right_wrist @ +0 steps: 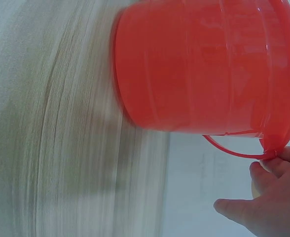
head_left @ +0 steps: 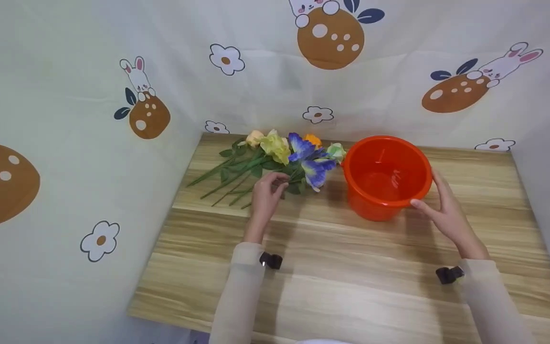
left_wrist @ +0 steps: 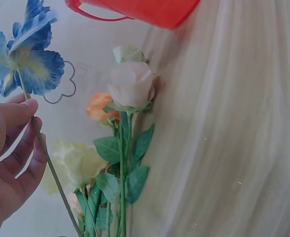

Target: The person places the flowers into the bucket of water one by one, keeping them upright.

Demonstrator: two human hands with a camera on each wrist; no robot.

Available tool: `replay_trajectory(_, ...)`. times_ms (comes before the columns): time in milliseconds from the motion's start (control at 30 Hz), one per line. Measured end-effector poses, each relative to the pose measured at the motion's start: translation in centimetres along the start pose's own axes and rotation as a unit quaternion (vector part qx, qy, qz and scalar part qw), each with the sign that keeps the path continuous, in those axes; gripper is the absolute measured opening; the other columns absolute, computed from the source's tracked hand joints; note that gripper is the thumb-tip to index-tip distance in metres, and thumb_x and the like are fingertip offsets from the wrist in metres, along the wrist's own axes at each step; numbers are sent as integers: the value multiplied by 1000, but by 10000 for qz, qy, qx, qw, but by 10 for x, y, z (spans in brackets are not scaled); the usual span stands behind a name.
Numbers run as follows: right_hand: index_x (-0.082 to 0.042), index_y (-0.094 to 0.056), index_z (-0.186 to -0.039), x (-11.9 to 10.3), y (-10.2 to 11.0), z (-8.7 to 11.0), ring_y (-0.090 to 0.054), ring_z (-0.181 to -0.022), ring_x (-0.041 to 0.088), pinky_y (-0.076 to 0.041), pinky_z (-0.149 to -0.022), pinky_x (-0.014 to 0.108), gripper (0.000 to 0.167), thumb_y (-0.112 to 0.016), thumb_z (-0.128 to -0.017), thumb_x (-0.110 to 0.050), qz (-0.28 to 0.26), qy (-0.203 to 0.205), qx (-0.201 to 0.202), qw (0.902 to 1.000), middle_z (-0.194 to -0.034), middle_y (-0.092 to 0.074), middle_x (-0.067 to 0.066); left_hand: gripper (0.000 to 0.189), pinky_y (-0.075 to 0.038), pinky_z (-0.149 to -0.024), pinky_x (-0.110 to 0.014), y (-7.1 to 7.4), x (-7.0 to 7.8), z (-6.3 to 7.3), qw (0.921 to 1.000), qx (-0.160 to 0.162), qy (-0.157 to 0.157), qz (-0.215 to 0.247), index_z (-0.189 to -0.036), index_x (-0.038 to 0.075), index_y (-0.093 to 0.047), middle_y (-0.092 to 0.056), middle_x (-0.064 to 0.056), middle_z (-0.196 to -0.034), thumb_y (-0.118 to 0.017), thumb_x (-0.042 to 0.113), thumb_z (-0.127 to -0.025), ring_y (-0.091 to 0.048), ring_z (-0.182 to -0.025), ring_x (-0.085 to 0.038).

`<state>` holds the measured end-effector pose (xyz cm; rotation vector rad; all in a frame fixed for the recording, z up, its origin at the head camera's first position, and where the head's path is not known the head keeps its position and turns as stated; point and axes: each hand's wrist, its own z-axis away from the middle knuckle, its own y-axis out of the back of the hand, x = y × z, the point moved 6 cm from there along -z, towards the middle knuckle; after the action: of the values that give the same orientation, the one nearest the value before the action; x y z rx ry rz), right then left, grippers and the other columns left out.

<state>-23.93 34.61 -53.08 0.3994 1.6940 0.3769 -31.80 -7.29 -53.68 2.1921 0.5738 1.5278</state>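
My left hand [head_left: 266, 193] pinches the thin stem of a blue iris [left_wrist: 34, 54] between thumb and fingertip, just under the bloom. Below it in the left wrist view are a pale pink rose [left_wrist: 131, 84], an orange flower [left_wrist: 101, 106] and a yellow flower [left_wrist: 78, 160] with green leaves. An orange-red plastic bucket [head_left: 375, 210] stands upright to the right of the flowers. My right hand [head_left: 449, 220] touches its right side, thumb and fingers spread along the rim. In the right wrist view, fingertips meet the rim where the thin handle [right_wrist: 234, 152] joins.
Loose green stems [head_left: 227, 184] point left and toward me on the wood-grain table [head_left: 351, 272]. A pale green flower [head_left: 336, 152] lies close to the bucket's left side. Behind the table hangs a white cloth [head_left: 265, 91] printed with rabbits and flowers.
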Motion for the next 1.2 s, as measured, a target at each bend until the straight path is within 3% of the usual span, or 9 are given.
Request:
replay_trajectory(333, -23, -16, -161, -4, 0, -1, -10, -153, 41, -9, -115, 76, 91, -74, -90, -20, 24, -44, -4, 10000, -168, -13, 13, 16, -60, -74, -30, 4, 26, -16, 9994, 82, -144, 319, -108, 7, -70, -69, -7, -101, -68, 15, -94, -68, -90, -19)
replay_trajectory(533, -24, -16, -161, -4, 0, -1, -10, -154, 41, -9, -115, 76, 91, -74, -91, -21, 13, -82, -6, 10000, -168, -13, 12, 17, -61, -78, -35, 9, 52, -28, 9969, 140, -322, 706, -108, 3, -69, -69, -11, -103, -69, 12, -93, -69, -91, -24)
replay_trajectory(733, -25, -15, -161, -4, 0, -1, -10, -154, 41, -9, -115, 76, 92, -74, -90, -21, 6, -130, -19, 9999, -168, -12, 12, 16, -62, -74, -35, 12, 78, -41, 9946, 232, -525, 867, -106, 2, -69, -70, -13, -103, -70, 9, -92, -70, -90, -24)
replay_trajectory(900, -22, -18, -160, -6, 1, -1, -14, -152, 42, -12, -115, 76, 92, -75, -89, -16, 73, 24, 51, 10000, -167, -17, 13, 19, -61, -72, -31, 11, 101, -51, 9918, 240, -705, 1035, -108, 2, -69, -71, -13, -105, -70, 12, -92, -69, -90, -23)
replay_trajectory(1200, -26, -16, -161, 0, -1, 0, -13, -153, 43, -11, -113, 78, 91, -74, -91, -22, 124, -104, 13, 9999, -168, -14, 12, 19, -60, -70, -23, 8, 139, -67, 9849, 275, -1127, 1283, -108, 0, -69, -70, -15, -105, -71, 11, -92, -70, -91, -23)
